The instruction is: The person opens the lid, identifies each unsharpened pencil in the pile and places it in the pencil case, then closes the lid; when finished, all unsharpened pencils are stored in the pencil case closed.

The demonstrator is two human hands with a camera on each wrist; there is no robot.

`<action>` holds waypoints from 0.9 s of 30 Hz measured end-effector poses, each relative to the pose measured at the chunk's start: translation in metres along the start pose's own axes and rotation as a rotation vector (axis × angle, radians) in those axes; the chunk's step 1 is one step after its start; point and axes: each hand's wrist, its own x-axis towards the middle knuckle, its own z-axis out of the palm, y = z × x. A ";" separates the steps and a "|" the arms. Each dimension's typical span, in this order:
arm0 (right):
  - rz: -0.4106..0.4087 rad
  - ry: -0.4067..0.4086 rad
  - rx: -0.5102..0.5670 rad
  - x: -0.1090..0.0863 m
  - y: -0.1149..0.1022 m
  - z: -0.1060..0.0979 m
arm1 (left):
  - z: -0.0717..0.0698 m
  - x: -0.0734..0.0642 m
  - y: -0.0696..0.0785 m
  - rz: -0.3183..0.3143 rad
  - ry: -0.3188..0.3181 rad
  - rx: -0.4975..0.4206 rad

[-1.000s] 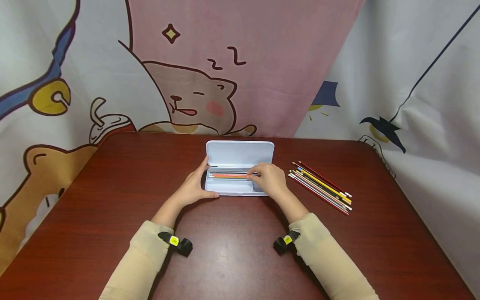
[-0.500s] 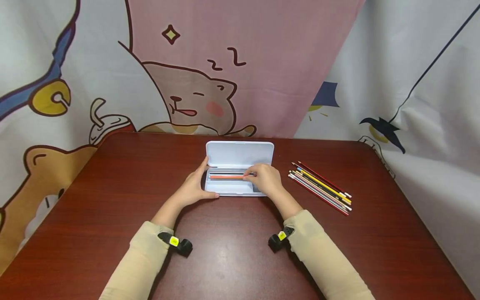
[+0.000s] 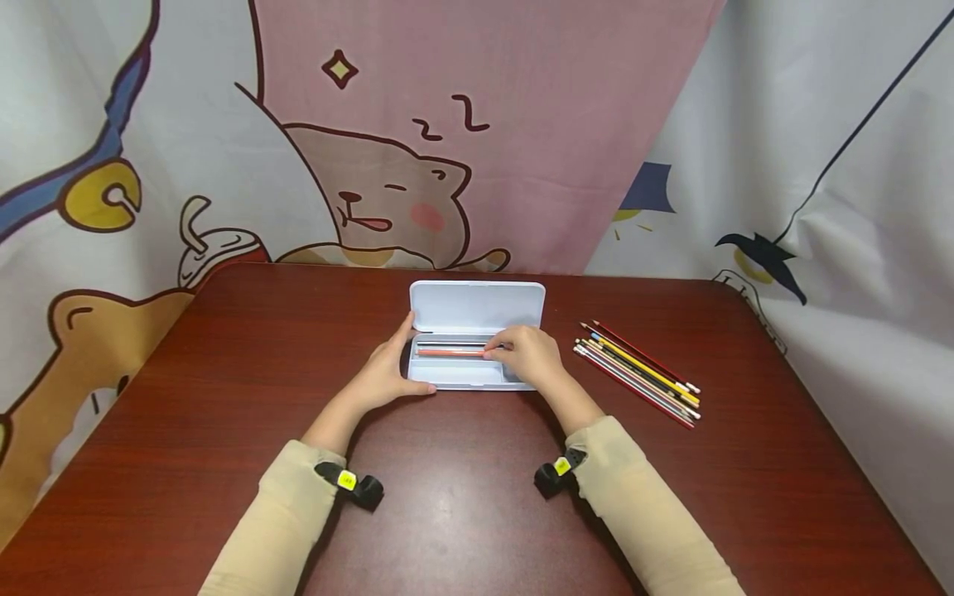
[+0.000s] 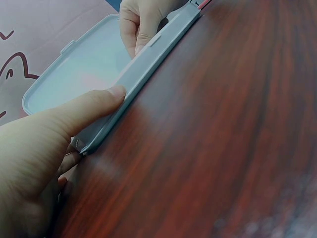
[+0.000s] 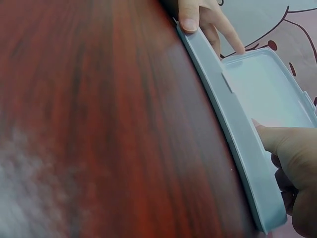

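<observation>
A white pencil case (image 3: pixel 462 383) stands with its lid (image 3: pixel 477 306) raised on the table. My left hand (image 3: pixel 380 372) holds it by the left end, thumb against the front wall and fingers round the side and back corner. Inside, in the rear compartment, an orange pencil (image 3: pixel 447 353) lies lengthwise with other pencils behind it. At its right part, my right hand (image 3: pixel 527 356) pinches the orange pencil between thumb and fingertips. The right wrist view shows the case's front wall (image 5: pixel 233 129) hiding those fingertips.
Several pencils (image 3: pixel 637 372), red, yellow, black and pale, lie in a slanting bundle right of the case. Dark red wooden table (image 3: pixel 447 513) extends on all sides. A printed cloth (image 3: pixel 551 124) hangs behind its far edge.
My right hand has shifted slightly left inside the case with the orange pencil, then stayed nearly still. A yellow-green strip beside the pencil no longer shows. My left hand has not moved.
</observation>
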 end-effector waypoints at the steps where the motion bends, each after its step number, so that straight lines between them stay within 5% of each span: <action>1: -0.001 0.001 0.004 0.000 0.000 0.000 | 0.000 0.000 0.000 -0.001 -0.002 -0.002; 14: -0.018 0.018 0.034 -0.001 0.002 0.001 | -0.001 0.000 0.001 -0.032 -0.020 -0.008; 27: -0.118 0.240 0.115 -0.031 0.015 -0.021 | -0.001 0.000 0.002 -0.038 -0.024 -0.009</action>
